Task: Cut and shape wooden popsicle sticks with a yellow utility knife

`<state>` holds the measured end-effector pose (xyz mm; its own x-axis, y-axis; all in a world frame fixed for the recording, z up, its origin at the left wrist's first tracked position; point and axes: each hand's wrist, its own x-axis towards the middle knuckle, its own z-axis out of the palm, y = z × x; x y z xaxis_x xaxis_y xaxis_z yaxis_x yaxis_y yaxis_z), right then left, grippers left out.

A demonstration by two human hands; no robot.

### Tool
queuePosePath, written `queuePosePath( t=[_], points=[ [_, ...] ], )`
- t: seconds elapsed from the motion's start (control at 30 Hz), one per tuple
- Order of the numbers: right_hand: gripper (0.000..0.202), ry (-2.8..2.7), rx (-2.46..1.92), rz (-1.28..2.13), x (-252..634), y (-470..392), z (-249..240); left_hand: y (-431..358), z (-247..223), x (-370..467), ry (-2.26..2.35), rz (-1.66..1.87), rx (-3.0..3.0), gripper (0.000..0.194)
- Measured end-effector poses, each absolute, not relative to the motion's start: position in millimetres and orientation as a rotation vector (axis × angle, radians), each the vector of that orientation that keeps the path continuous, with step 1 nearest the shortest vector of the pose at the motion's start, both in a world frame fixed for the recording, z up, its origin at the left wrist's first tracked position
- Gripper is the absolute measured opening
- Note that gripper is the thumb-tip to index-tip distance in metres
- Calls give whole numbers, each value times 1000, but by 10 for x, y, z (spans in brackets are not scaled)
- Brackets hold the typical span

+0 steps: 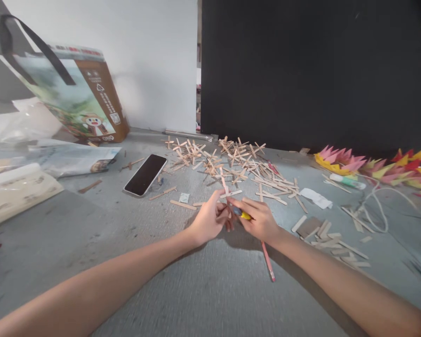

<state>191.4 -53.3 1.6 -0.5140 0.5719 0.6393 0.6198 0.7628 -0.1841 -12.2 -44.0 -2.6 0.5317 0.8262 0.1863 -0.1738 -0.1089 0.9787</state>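
Observation:
At the centre, my left hand [211, 217] pinches a small cross of wooden sticks [224, 182], its upper part pointing away from me. My right hand [259, 219] is closed around a yellow and dark-grey tool [243, 214], its fingertips touching the lower part of the cross. The tool's tip is hidden between the hands. A red pencil [267, 262] lies on the table below my right wrist. Just beyond the hands is a pile of stick crosses [210, 161].
A black phone [146, 174] and a tall printed bag [80, 98] are at the left, with plastic packets [70, 157]. Loose sticks [337, 241], a white cable [366, 210], a glue stick [347, 181] and folded paper pieces [340, 161] lie at the right.

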Motion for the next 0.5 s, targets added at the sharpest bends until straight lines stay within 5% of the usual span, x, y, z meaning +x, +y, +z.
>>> queuePosePath(
  t=[0.2,0.5],
  points=[
    [46,-2270,-802,-57,1947,-535,6,-408,-39,-111,629,983,1351,46],
    [62,-2197,-961,-5,1943,-508,-12,-463,12,-122,588,900,1441,44]
  ],
)
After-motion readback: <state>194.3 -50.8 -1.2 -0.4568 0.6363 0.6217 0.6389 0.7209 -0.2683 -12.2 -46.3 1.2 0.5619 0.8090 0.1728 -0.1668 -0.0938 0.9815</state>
